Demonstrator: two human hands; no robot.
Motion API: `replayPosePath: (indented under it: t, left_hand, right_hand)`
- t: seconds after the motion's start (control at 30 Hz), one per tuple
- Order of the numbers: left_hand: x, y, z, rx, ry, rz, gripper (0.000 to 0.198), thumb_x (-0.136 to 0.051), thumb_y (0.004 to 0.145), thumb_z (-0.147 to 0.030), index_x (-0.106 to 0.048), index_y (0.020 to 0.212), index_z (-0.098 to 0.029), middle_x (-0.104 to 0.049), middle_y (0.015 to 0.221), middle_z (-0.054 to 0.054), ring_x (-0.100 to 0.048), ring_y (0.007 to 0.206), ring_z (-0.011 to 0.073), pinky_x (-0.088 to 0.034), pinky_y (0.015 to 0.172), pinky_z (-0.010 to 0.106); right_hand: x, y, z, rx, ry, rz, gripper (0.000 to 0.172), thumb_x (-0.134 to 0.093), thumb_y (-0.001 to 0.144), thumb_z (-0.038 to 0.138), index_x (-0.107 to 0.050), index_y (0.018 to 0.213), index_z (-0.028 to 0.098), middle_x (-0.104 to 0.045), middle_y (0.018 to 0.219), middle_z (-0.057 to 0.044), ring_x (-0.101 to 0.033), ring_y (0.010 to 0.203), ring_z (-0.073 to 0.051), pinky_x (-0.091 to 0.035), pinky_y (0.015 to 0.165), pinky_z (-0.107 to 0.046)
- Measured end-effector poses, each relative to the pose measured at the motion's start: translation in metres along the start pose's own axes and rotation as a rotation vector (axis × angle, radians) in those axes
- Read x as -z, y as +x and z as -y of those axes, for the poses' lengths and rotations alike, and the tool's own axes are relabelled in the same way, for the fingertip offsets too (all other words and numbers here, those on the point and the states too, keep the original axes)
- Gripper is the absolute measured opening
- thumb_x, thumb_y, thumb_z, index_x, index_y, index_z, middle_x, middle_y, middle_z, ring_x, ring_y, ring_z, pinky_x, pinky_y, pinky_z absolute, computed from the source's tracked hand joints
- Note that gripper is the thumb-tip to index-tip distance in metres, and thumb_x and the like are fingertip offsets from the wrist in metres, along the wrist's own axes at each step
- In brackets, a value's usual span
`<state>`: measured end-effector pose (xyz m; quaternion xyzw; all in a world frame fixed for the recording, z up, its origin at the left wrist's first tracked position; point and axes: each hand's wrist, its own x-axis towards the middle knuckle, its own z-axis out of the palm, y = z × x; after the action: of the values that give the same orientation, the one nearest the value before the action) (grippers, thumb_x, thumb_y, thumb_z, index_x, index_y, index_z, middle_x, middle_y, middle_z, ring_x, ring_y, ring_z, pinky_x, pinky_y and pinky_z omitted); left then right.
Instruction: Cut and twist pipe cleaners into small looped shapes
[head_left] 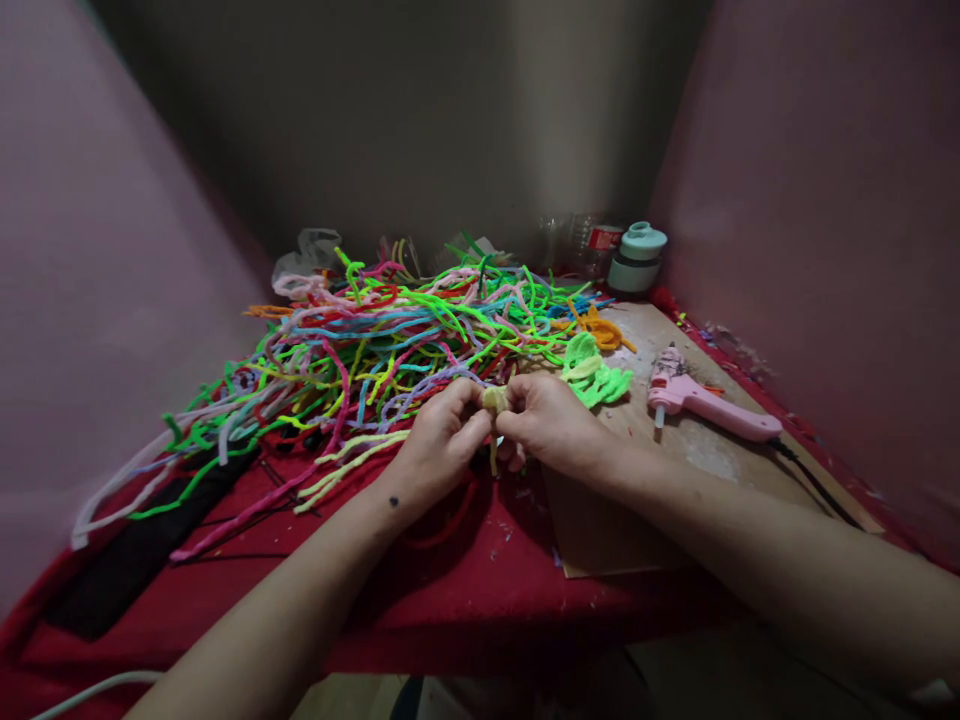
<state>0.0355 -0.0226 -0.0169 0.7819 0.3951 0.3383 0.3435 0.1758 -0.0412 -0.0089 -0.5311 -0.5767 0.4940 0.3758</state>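
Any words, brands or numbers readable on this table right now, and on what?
No text is readable.
Red label on the clear bottle at the back: too blurred to read.
Pink glue gun: no lettering shows.
Pale yellow pipe cleaner pinched between left hand and right hand: unmarked.

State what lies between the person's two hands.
In the head view, a pale yellow pipe-cleaner piece lies there, pinched by the left hand and the right hand.
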Motion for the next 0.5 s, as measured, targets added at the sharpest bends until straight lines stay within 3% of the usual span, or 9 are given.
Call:
replayPosePath:
  t: [0.07,0.17,0.3,0.5]
  left_hand:
    - [0.003,0.002,-0.003,0.060,-0.109,-0.018,0.005,-0.048,0.076,-0.019,-0.053,0.076,-0.016,-0.054,0.072,-0.001,-0.050,0.066,0.0111,-0.041,0.063,0.023]
    - [0.007,0.003,-0.006,0.144,-0.226,-0.021,0.008,-0.053,0.075,-0.021,-0.056,0.079,-0.015,-0.057,0.074,0.000,-0.052,0.067,0.0110,-0.043,0.063,0.023]
    - [0.015,0.003,-0.005,0.258,-0.426,0.068,0.010,-0.059,0.074,-0.022,-0.059,0.081,-0.016,-0.059,0.073,-0.001,-0.053,0.060,0.0093,-0.043,0.058,0.022]
    - [0.024,0.004,-0.006,0.360,-0.602,0.139,0.021,-0.066,0.072,-0.028,-0.062,0.089,-0.016,-0.062,0.077,0.001,-0.059,0.061,0.0112,-0.047,0.058,0.023]
  right_hand:
    - [0.000,0.000,-0.001,0.034,0.071,-0.035,0.018,-0.046,0.063,0.000,-0.045,0.061,0.018,-0.054,0.041,0.005,-0.053,0.036,-0.010,-0.040,0.034,-0.016]
    - [0.001,-0.001,-0.003,-0.005,0.257,0.057,0.013,-0.046,0.068,0.005,-0.050,0.066,0.017,-0.057,0.044,0.003,-0.053,0.035,-0.010,-0.043,0.035,-0.018]
    - [0.003,-0.001,-0.004,-0.032,0.382,0.194,0.007,-0.050,0.069,0.013,-0.055,0.064,0.014,-0.058,0.044,0.000,-0.050,0.033,-0.009,-0.040,0.033,-0.017]
    - [0.003,0.002,-0.009,-0.074,0.471,0.215,0.005,-0.059,0.066,0.017,-0.058,0.063,0.013,-0.060,0.045,0.000,-0.050,0.033,-0.008,-0.039,0.032,-0.017]
